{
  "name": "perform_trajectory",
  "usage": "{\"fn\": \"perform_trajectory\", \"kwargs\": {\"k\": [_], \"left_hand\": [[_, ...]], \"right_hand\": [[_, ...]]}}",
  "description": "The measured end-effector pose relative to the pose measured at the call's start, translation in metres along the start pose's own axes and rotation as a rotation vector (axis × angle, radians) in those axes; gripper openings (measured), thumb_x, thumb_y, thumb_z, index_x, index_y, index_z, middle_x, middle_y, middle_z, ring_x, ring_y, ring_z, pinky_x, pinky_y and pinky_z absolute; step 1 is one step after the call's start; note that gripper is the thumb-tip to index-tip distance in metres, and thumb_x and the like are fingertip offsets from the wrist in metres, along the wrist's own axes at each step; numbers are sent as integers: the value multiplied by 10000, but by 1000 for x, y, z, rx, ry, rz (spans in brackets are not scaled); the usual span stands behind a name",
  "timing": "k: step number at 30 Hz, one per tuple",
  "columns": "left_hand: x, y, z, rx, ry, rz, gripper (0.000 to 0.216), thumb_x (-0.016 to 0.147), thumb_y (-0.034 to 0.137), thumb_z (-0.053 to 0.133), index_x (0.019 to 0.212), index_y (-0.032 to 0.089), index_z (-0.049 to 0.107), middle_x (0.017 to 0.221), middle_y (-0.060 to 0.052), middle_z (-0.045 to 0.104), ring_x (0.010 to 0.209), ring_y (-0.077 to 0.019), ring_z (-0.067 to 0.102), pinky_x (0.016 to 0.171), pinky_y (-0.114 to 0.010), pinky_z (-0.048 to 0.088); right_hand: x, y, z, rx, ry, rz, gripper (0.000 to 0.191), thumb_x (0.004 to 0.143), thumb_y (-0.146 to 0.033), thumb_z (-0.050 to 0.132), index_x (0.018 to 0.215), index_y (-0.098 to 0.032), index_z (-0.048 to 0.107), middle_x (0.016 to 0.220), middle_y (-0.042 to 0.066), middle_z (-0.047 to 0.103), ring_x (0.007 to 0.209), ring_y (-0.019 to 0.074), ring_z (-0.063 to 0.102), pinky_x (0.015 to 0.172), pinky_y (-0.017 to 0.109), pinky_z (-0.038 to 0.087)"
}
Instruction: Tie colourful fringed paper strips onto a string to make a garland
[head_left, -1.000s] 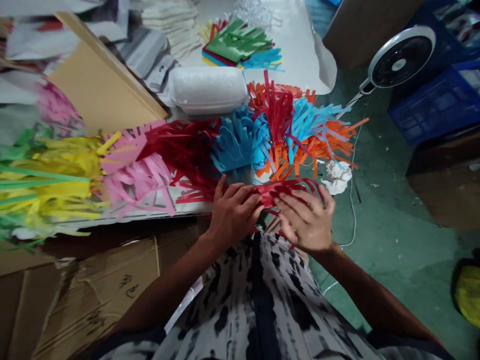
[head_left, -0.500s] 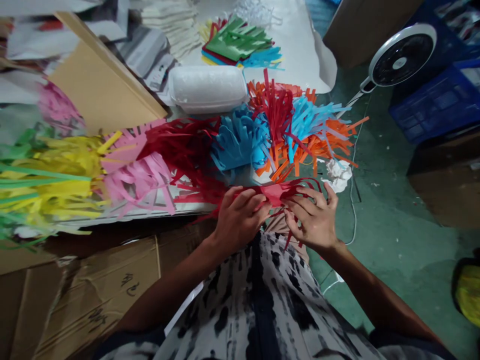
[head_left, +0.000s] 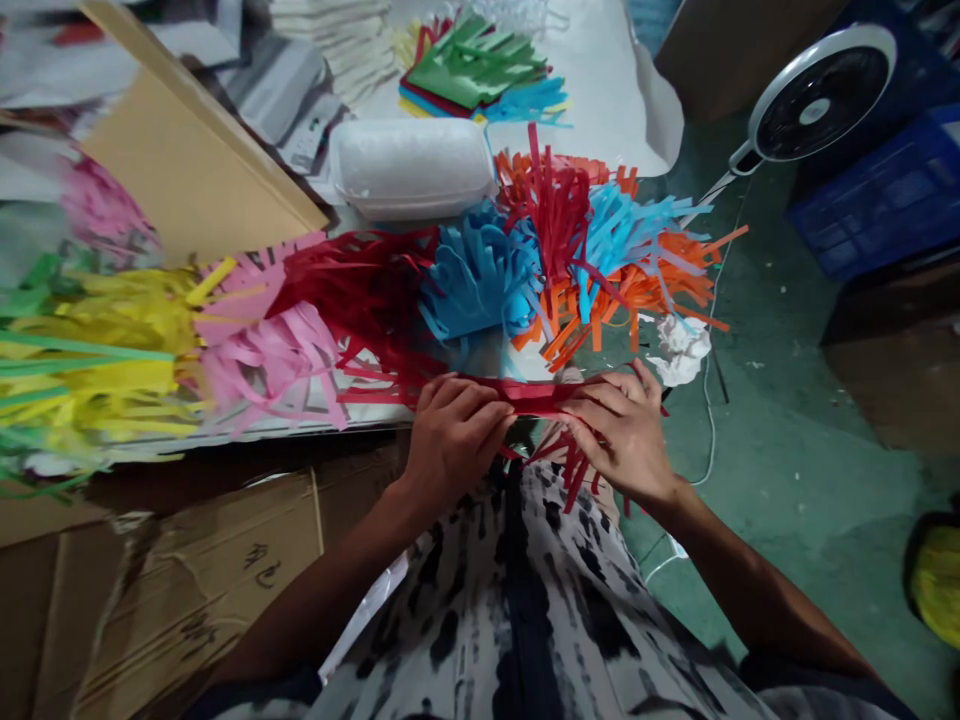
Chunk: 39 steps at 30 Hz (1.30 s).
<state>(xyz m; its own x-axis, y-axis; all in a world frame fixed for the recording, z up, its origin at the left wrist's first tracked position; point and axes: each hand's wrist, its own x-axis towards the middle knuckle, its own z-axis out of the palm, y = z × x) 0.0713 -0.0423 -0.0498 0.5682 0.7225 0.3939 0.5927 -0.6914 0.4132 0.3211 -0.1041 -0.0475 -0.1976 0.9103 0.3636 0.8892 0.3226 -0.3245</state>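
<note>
red fringed paper (head_left: 536, 397) stretches between the left hand (head_left: 459, 425) and right hand (head_left: 628, 430), both pinching it.

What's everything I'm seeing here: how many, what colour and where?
Red fringed strip: one, red, front centre
Table: one, white-topped, upper centre
Other paper fringes: uncountable, multicoloured, across the table
Fringed stack: one, green on top, far side
Pack: one, white, mid-table
Board: one, tan, upper left
Crumpled paper: one clump, white, right
Fan: one, white and black, upper right
Crate: one, blue, right
Cardboard: several, brown, left and right
Floor: one, green, right
Yellow item: one, lower right edge
Clutter: uncountable, mostly white, upper left
Shirt: one, black and white, bottom
Left hand: one, bare, on strip
Right hand: one, bare, on strip
</note>
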Motion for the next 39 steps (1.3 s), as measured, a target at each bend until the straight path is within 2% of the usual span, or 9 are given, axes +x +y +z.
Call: {"fn": "perform_trajectory", "kwargs": {"k": [4,8,15,21,25,27,29,33,39], "left_hand": [[5,-5,-6,-6,-30,-98,138,1003,324,678,909,248,744,960,-13,789,1002,-241,654,1069,-504,414],[15,-8,-12,82,-104,-146,180,1017,359,650,906,229,706,934,-39,768,967,-273,618,1028,-533,400],[26,-9,-12,146,-201,-184,223,996,389,667,843,227,673,889,-60,735,937,-308,598,956,-554,410],[28,-5,-8,217,-164,-212,227,980,393,669,839,217,643,875,-80,710,921,-313,609,979,-586,444],[27,-3,-9,237,-60,-168,147,987,369,664,1005,225,684,1026,-82,739,1018,-311,631,1153,-660,373],[26,-4,-8,199,-38,-35,118,1026,284,610,1100,270,700,1127,-33,763,1088,-272,648,1287,-657,221],[25,-6,-6,152,-66,120,212,1047,202,554,1120,311,720,1128,27,787,1095,-225,671,1346,-634,104],[20,-15,-5,103,-108,197,273,1026,153,552,1096,307,767,1083,41,816,1051,-209,719,1341,-688,87],[2,-28,-19,6,-68,203,316,975,174,636,1195,363,762,1230,54,805,1151,-229,738,1328,-736,12]], "right_hand": [[5,1,-3,96,-59,127,118,1022,-327,656,981,-279,756,972,-6,764,1114,240,635,1204,536,259],[10,-1,-1,78,-33,206,137,986,-371,698,918,-256,728,908,10,742,1046,258,620,1108,505,312],[20,-3,0,10,-128,246,189,985,-371,647,861,-231,666,886,46,735,1032,295,594,938,464,353],[26,-10,0,-115,-136,256,202,964,-408,646,870,-230,665,892,69,727,1041,319,593,976,521,388],[19,-16,4,-257,18,126,229,955,-339,669,1176,-283,698,1128,65,734,1180,322,596,1192,615,272],[14,-17,6,-245,59,-31,292,970,-236,650,1225,-371,691,1148,-13,755,1201,263,612,1254,581,214],[11,-17,7,-197,35,-135,304,976,-192,634,1192,-395,702,1112,-67,779,1190,230,627,1282,554,190],[9,-10,0,-154,-28,-104,242,975,-249,655,1189,-345,717,1132,-52,802,1221,283,630,1290,613,160],[-2,16,-15,-111,-41,-197,318,992,-221,661,1262,-380,716,1247,-58,793,1226,285,655,1284,610,182]]}}
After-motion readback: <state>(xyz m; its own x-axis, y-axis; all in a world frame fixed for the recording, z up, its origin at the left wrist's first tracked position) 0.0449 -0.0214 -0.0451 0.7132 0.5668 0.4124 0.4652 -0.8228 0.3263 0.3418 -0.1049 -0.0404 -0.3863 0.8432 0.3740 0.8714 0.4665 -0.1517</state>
